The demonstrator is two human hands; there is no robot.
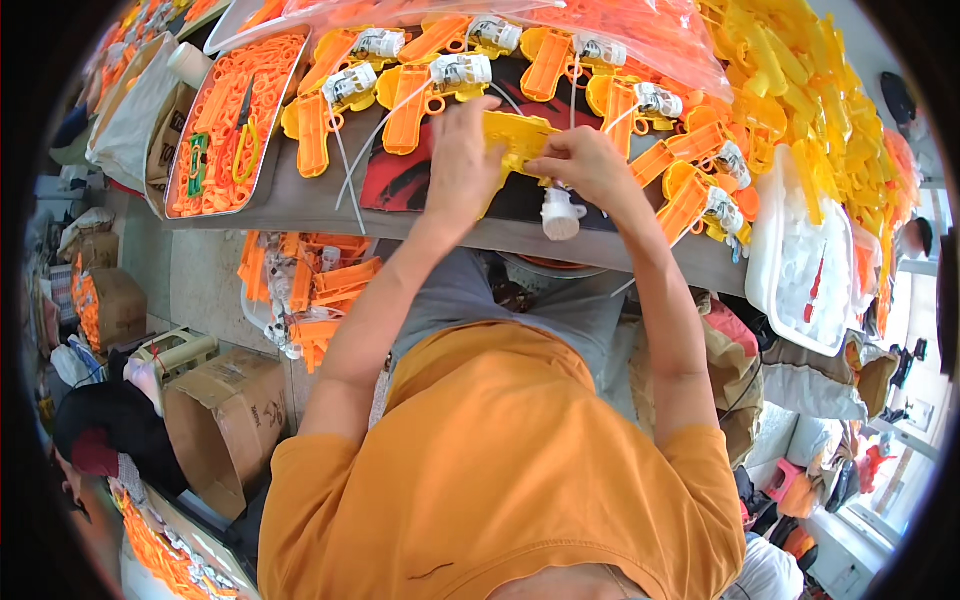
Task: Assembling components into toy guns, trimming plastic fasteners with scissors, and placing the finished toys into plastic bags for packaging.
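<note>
the hands, left (462, 168) and right (582, 168), grasp a yellow plastic shell (518, 136), a white cylinder (562, 216) just below the right.

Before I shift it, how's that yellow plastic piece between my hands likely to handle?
The yellow plastic piece between your left hand and right hand is probably fairly stiff, since its outline doesn't visibly sag. It looks like a thin shell, so likely light for its size. Its irregular edge suggests it wouldn't roll readily.
</note>
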